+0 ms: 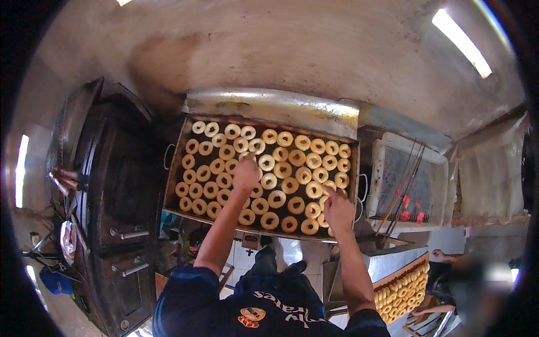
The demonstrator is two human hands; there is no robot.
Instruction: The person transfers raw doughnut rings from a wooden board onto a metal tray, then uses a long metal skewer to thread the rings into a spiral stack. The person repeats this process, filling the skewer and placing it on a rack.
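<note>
A large rectangular frying pan [175, 168] with side handles holds many pale to golden doughnuts [269, 220] in dark oil. My left hand [247, 173] is closed over the middle of the pan, among the paler rings; its fingers are partly hidden, and I cannot make out what they hold. Toward the pan's right side, my right hand [339, 209] hangs low over the golden doughnuts. Its index finger reaches forward while the other fingers are curled. Anything thin in its grip is too small to see.
A metal splash guard [269, 109] stands behind the pan. Right of it, a pale draining tray [379, 185] carries long thin sticks [405, 182]. A dark oven cabinet [126, 196] stands left. Lower right, another person [449, 281] is beside a tray of doughnuts [401, 292].
</note>
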